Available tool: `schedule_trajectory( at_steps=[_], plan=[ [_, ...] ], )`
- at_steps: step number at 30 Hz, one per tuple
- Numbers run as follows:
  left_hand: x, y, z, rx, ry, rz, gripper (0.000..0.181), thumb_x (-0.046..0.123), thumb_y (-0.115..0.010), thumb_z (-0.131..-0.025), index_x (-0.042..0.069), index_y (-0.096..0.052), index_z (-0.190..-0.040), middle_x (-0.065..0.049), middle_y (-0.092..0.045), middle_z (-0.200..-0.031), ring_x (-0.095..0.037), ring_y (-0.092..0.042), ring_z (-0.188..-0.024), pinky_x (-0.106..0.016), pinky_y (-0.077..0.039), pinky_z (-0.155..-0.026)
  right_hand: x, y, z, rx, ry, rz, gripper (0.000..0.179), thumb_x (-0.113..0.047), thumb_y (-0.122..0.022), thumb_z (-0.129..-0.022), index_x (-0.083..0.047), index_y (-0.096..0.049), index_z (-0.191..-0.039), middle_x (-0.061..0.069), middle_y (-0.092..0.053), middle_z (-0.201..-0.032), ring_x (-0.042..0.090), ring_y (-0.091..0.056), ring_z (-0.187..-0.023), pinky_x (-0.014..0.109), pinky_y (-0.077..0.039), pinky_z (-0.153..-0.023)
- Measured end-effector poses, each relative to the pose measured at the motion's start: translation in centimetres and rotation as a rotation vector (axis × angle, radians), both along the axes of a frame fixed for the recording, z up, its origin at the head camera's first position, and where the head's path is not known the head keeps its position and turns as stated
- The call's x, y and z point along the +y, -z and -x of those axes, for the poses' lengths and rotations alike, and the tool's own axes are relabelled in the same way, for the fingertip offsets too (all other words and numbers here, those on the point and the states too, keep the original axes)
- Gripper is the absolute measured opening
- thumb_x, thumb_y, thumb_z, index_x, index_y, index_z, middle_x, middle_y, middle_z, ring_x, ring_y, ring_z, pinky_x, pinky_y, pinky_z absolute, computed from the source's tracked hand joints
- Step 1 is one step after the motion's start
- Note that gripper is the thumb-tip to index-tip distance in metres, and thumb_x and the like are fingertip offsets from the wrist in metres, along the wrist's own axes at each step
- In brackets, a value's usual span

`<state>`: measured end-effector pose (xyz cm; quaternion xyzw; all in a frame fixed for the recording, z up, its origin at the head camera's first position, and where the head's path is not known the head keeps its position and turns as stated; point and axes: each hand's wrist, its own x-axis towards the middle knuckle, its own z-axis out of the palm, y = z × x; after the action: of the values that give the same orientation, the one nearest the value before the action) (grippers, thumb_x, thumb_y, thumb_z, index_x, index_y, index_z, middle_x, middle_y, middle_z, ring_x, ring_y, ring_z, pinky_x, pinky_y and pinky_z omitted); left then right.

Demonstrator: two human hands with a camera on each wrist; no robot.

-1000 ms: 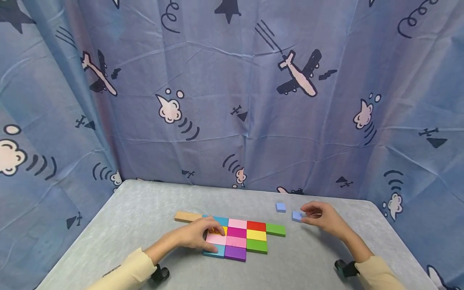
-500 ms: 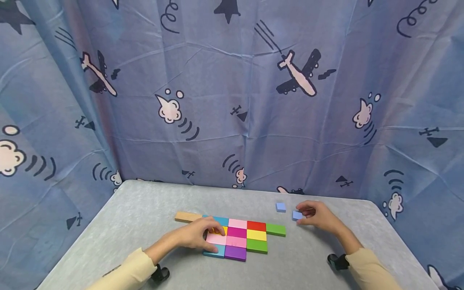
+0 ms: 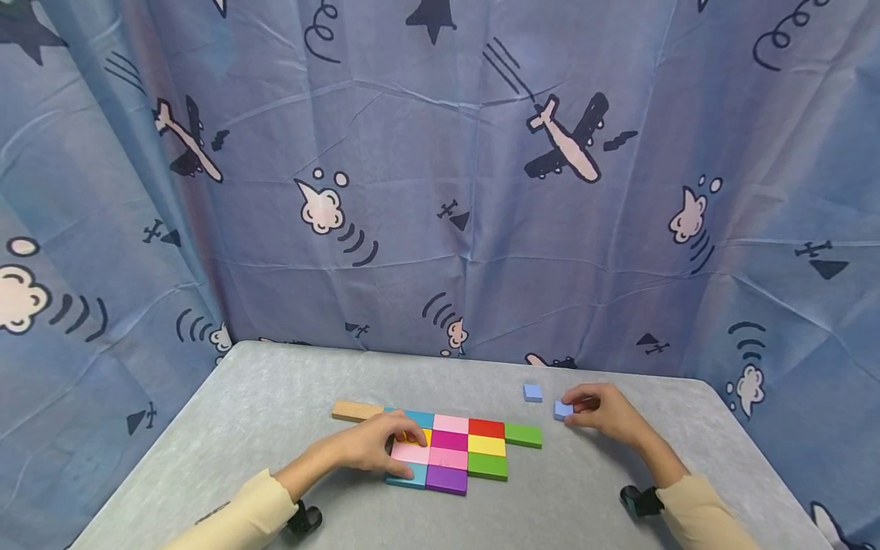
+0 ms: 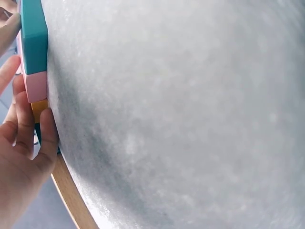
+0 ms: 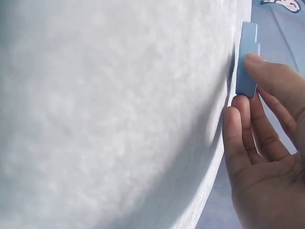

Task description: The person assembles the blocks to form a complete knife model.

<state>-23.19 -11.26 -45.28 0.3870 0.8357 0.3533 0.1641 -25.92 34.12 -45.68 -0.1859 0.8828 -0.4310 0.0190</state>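
Note:
In the head view my left hand (image 3: pixel 378 443) rests at the left end of a flat patch of coloured blocks. Its thumb touches a teal block (image 3: pixel 417 477) at the front, and its fingers bend over a light pink block (image 3: pixel 412 452) and an orange one (image 3: pixel 428 438). The left wrist view shows fingertips along the side of this teal block (image 4: pixel 35 43). My right hand (image 3: pixel 605 412) pinches a small light blue block (image 3: pixel 562 411) between thumb and fingers, on the table at the back right. The right wrist view has the thumb on the blue block (image 5: pixel 245 71).
Another light blue block (image 3: pixel 532 393) lies behind and left of the right hand. A wooden block (image 3: pixel 356 412) extends the patch leftward, a green block (image 3: pixel 524 436) rightward. A purple block (image 3: pixel 447 481) sits at the front. A patterned curtain (image 3: pixel 385 191) surrounds the grey table (image 3: pixel 289 397).
My right hand has shifted slightly left and closed its thumb and fingers about the blue block. My left hand and the patch have stayed in place.

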Motion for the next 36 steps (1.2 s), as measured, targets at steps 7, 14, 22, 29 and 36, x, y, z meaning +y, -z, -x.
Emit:
schedule_trajectory(
  at_steps=[7, 14, 22, 29, 36],
  plan=[
    [-0.1, 0.0, 0.0, -0.004, 0.005, -0.007, 0.037, 0.024, -0.088, -0.083, 0.018, -0.070, -0.115, 0.007, -0.057, -0.111, -0.010, -0.054, -0.103, -0.031, -0.045, -0.092, -0.3, -0.2, -0.6, 0.039, -0.031, 0.007, 0.029, -0.003, -0.085, -0.082, 0.005, -0.072, -0.106, 0.015, -0.070, -0.102, 0.023, -0.067, -0.087, 0.029, -0.054, -0.076],
    [-0.1, 0.1, -0.1, -0.003, 0.004, -0.004, 0.037, 0.025, -0.088, -0.083, 0.019, -0.070, -0.115, 0.007, -0.057, -0.110, -0.010, -0.054, -0.103, -0.032, -0.045, -0.092, -1.2, -0.6, -1.6, 0.053, -0.085, 0.041, 0.027, -0.004, -0.084, -0.083, 0.005, -0.073, -0.106, 0.016, -0.070, -0.103, 0.026, -0.069, -0.088, 0.030, -0.055, -0.076],
    [-0.1, 0.0, 0.0, -0.007, 0.007, -0.007, 0.037, 0.025, -0.088, -0.083, 0.019, -0.070, -0.115, 0.006, -0.057, -0.110, -0.011, -0.054, -0.103, -0.032, -0.045, -0.091, -2.9, -1.1, -2.8, 0.003, -0.137, 0.065, 0.026, -0.005, -0.084, -0.084, 0.001, -0.073, -0.107, 0.011, -0.070, -0.103, 0.023, -0.067, -0.087, 0.030, -0.055, -0.076],
    [-0.1, -0.1, -0.1, -0.006, 0.003, -0.002, 0.037, 0.025, -0.088, -0.083, 0.019, -0.069, -0.115, 0.007, -0.056, -0.111, -0.009, -0.054, -0.103, -0.032, -0.045, -0.092, -4.1, -1.3, -3.6, -0.043, -0.172, 0.080, 0.025, -0.005, -0.083, -0.084, 0.001, -0.073, -0.107, 0.009, -0.071, -0.101, 0.020, -0.066, -0.085, 0.030, -0.055, -0.076],
    [0.0, -0.1, -0.1, 0.000, 0.007, -0.005, 0.037, 0.025, -0.088, -0.083, 0.019, -0.070, -0.115, 0.007, -0.057, -0.111, -0.010, -0.054, -0.103, -0.032, -0.045, -0.092, -5.5, -1.3, -4.2, -0.083, -0.194, 0.081, 0.026, -0.005, -0.084, -0.083, -0.001, -0.074, -0.106, 0.007, -0.070, -0.102, 0.021, -0.065, -0.086, 0.031, -0.055, -0.076]
  ],
)
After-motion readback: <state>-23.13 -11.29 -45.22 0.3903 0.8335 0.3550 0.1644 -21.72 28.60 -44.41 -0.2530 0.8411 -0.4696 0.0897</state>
